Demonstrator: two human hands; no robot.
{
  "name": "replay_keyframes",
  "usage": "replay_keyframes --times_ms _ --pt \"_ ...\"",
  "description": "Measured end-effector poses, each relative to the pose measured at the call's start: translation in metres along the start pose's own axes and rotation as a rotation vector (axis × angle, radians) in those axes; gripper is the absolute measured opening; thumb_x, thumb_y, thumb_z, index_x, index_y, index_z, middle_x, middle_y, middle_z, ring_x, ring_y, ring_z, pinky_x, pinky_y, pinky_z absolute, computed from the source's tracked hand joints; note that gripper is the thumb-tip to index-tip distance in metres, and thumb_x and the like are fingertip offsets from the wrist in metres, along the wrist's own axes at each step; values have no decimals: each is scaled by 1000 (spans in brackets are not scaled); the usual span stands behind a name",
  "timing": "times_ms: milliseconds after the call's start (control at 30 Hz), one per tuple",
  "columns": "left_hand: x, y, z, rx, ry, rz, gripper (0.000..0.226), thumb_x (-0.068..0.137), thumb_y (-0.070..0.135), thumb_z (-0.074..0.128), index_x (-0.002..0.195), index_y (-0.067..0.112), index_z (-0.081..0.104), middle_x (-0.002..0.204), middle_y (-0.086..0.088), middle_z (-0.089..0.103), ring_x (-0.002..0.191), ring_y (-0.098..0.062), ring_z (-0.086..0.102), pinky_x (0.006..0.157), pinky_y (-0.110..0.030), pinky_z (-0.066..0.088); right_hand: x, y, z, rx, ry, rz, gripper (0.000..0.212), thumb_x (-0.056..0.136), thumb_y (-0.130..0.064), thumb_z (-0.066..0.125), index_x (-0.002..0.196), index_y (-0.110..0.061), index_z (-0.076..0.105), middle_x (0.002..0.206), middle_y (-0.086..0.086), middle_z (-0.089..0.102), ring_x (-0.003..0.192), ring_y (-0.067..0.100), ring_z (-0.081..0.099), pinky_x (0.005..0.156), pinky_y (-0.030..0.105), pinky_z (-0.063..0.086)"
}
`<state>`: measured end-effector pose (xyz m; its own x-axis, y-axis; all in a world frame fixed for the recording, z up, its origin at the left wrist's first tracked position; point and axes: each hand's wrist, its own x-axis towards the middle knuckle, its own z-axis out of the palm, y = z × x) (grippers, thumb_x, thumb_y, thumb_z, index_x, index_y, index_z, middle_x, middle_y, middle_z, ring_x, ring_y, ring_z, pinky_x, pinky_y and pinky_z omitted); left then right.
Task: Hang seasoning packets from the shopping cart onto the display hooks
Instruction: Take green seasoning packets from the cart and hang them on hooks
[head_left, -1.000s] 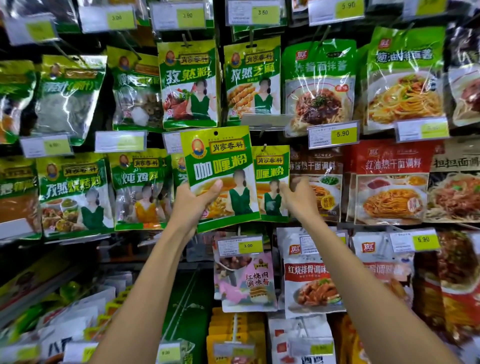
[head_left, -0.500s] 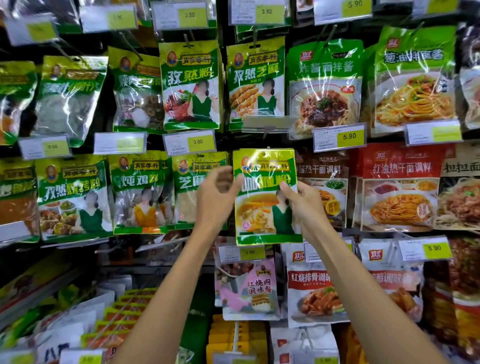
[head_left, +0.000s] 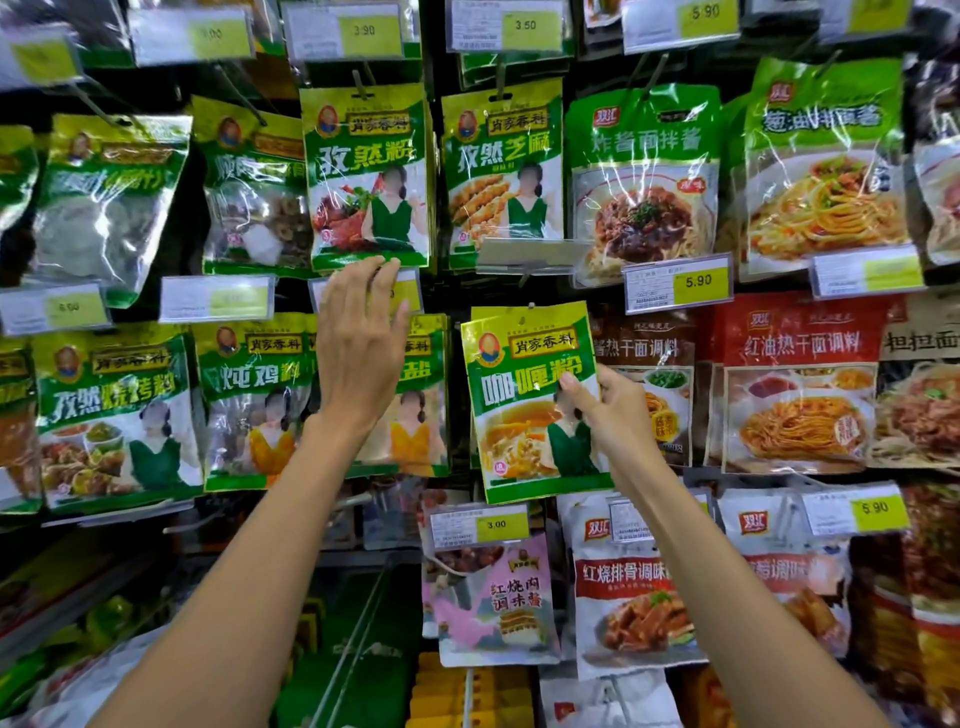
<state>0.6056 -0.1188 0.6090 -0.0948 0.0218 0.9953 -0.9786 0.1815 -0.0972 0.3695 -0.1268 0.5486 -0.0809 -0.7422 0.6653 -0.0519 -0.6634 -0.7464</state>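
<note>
**A:** What are the hands doing?

**B:** The right hand (head_left: 615, 410) pinches the curry packet (head_left: 530, 405) by its right edge, thumb on the front. To the left, the left hand (head_left: 358, 353) has straight, spread fingers and holds nothing.

**A:** How should it be finished?

**B:** Hold it level and check that the hole sits on the hook (head_left: 531, 306) before letting go. It's a glossy green-and-yellow packet in the middle row.

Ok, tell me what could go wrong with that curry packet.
Only the right hand pinches the curry packet, at its right edge; if it is not yet hooked, which I cannot tell, letting go may drop it. The packet sits tilted, so it might hang crooked. The open left hand is close to a price tag and could knock it.
</note>
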Motion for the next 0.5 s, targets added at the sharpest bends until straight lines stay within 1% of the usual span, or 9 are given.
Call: replay_keyframes --times_ms 67,100,167,200,267,333,400,433,500 --pt "2 -3 1 -11 1 17 36 98 19 47 128 0 50 124 -20 54 118 -34 48 105 -45 37 0 -1 -2 15 7 -10 20 95 -20 57 79 -10 64 78 5 67 75 10 63 71 20 48" --pt "3 -4 1 -18 -1 22 36 98 19 47 128 -1 50 123 -20 55 117 -34 49 105 -45 37 1 -1 -2 27 21 -10 21 95 -19 57 77 -10 63 79 5 67 76 11 62 72 19 48" --pt "3 -4 0 -26 0 27 36 98 20 47 127 -1 51 122 -20 55 116 -35 50 104 -45 38 5 -4 -1 25 53 -3 24 95 -19 58 73 -11 61 77 5 66 73 10 61 64 11 47" --pt "3 -4 0 -30 4 27 36 98 20 47 127 -1 51 121 -20 55 116 -34 50 104 -45 38 7 -5 0 16 65 6 25 95 -19 58 72 -10 61 77 5 65 72 10 60 61 9 46" --pt "2 -4 -1 -30 12 31 35 98 20 47 126 -1 52 120 -20 56 115 -34 50 103 -45 39 10 -6 2 13 93 38 27 95 -19 57 72 -7 61 75 6 65 69 10 59 58 9 45" --pt "2 -4 -1 -25 10 37 35 98 20 47 126 -1 53 120 -20 56 115 -34 50 103 -45 39 12 -6 4 32 118 70 29 95 -18 57 68 -8 60 69 3 62 64 8 57 55 9 43" --pt "3 -4 -3 -30 3 35 35 98 20 47 126 -1 53 120 -20 56 115 -34 50 104 -45 39 14 -7 6 22 122 98 30 95 -18 57 67 -7 60 67 3 62 64 9 57 56 9 43" --pt "3 -4 -3 -36 0 33 36 98 21 46 126 -1 53 120 -20 56 115 -34 51 104 -45 39 14 -7 7 8 121 108 30 95 -18 57 68 -5 61 68 6 63 68 13 59 62 12 45" --pt "3 -3 -4 -40 -5 33 36 98 21 47 126 -1 52 120 -20 56 115 -34 51 104 -45 39 17 -5 9 -24 136 121 30 95 -18 58 75 3 64 77 17 66 80 26 61 77 32 48"
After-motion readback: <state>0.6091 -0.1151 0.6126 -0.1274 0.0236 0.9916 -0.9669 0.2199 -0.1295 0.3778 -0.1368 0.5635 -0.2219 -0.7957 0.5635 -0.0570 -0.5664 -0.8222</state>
